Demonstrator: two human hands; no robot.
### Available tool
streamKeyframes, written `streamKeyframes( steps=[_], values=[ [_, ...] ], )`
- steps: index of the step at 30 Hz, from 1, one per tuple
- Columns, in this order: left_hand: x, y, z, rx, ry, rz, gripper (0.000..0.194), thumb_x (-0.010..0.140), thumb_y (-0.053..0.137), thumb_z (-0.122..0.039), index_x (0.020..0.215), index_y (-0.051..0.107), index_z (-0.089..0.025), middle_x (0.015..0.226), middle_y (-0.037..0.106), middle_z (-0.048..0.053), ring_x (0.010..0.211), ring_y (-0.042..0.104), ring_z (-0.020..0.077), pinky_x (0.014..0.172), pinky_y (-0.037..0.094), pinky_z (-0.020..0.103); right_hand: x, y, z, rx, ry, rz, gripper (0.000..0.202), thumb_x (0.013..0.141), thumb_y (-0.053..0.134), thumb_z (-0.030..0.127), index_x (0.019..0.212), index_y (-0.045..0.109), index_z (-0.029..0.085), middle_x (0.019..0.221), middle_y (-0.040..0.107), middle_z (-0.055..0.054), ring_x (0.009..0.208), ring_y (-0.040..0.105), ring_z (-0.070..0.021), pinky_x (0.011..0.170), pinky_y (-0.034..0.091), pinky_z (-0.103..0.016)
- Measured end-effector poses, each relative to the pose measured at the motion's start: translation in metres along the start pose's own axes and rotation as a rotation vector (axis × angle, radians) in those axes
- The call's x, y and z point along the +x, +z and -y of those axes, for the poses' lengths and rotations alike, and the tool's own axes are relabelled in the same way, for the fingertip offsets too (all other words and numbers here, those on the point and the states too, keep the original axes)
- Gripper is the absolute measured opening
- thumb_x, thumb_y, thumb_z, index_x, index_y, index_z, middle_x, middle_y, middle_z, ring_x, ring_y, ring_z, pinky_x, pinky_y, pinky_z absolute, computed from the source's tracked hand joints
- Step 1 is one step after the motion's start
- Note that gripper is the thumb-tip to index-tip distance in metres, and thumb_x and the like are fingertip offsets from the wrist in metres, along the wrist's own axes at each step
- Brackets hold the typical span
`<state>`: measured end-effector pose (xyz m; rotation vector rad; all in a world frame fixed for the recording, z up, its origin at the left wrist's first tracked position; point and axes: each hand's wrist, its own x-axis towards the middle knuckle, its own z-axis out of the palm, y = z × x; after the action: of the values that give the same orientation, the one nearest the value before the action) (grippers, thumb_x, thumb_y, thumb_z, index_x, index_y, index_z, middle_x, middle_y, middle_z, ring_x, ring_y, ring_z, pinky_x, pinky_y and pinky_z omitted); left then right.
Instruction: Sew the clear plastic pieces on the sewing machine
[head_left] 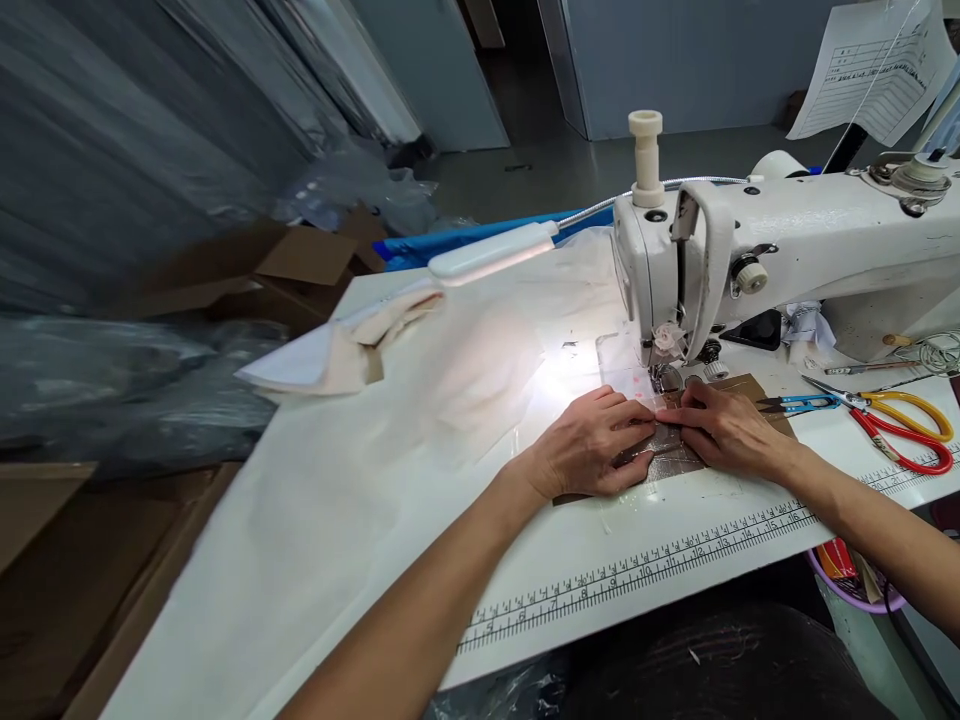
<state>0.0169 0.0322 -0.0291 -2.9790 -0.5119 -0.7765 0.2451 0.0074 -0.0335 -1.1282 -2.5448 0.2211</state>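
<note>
Together, your left hand (600, 440) and right hand (720, 425) touch brown material (679, 457) by the sewing machine (817, 235); whether either grip pinches it, I cannot tell.

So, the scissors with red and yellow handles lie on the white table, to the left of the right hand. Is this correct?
The side is wrong: the head view shows these scissors on the white table, to the right of the right hand.
</note>
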Motion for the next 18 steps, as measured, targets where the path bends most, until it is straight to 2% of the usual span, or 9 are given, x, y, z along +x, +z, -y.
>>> streamKeyframes(
  steps=[9,18],
  values=[
    [0.002,-0.0032,-0.0015,-0.017,-0.021,-0.001,0.02,0.085,0.051,-0.025,0.087,0.069,-0.017,0.087,0.07,0.005,0.068,0.058,0.0168,0.064,0.048,0.034,-0.0005,-0.0007,0.0005,-0.036,-0.033,0.013,0.036,0.095,0.041,0.02,0.12,0.068,0.022,0.097,0.059,-0.009,0.081,0.059,-0.018,0.068,0.052,-0.031],
    [-0.0001,-0.0058,-0.0003,-0.02,-0.052,0.039,0.021,0.085,0.051,-0.026,0.091,0.069,-0.017,0.094,0.07,0.007,0.073,0.06,0.0177,0.068,0.048,0.034,0.0024,-0.0005,0.0047,-0.051,-0.048,-0.034,0.035,0.095,0.04,0.016,0.117,0.067,0.02,0.09,0.059,-0.008,0.077,0.058,-0.018,0.062,0.051,-0.03]
  ],
)
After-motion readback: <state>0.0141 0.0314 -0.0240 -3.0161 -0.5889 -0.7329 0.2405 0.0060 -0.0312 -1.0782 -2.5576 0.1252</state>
